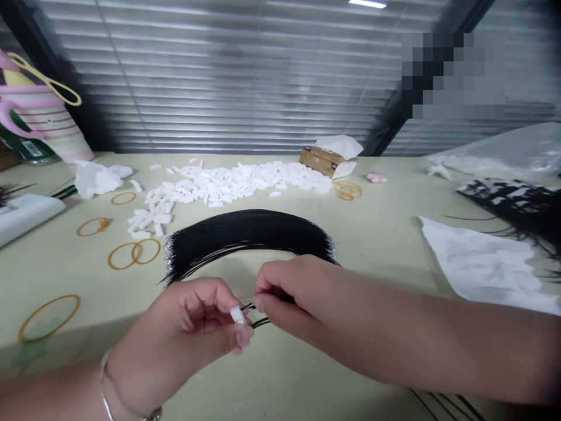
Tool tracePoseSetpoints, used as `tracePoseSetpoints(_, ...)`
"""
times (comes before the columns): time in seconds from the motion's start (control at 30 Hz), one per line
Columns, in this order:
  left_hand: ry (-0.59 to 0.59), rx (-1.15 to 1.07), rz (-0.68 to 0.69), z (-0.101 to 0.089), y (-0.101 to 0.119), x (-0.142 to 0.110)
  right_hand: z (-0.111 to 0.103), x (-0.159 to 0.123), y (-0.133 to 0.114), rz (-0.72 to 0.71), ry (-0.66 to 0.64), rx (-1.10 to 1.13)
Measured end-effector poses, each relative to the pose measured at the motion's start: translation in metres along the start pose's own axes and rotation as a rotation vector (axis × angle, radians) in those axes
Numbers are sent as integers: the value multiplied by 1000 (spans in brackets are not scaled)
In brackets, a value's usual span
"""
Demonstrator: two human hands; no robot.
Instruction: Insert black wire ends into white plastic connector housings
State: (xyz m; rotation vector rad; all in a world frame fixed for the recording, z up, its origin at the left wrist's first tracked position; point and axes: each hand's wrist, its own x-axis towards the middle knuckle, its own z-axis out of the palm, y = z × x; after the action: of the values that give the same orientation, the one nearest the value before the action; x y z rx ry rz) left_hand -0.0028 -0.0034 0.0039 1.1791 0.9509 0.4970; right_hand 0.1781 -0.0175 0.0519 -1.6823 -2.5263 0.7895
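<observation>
Between the thumb and fingers of my left hand point(193, 327) is a small white plastic connector housing point(238, 316). Just to its right, my right hand point(289, 292) pinches thin black wires point(261, 322), whose ends reach the housing; how deep they sit in it I cannot make out. Behind both hands lies a curved bundle of black wires point(249, 228) with shiny metal terminals at its two ends. Farther back spreads a heap of loose white connector housings point(236, 181).
Rubber bands point(49, 318) lie on the left of the table. A pink-handled cup point(56, 126) stands at the back left. A brown tissue pack point(322, 161) sits behind the heap. At right are a white sheet point(486, 260) and more black wires point(526, 216).
</observation>
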Motion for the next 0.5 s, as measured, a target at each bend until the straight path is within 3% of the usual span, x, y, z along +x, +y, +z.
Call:
tracePoseSetpoints(0.27,12,43,-24,1,-1,-1,-2,1,3,24,-87,115)
tracePoseSetpoints(0.5,-12,8,-30,-1,-3,-4,1,1,4,9,-82,210)
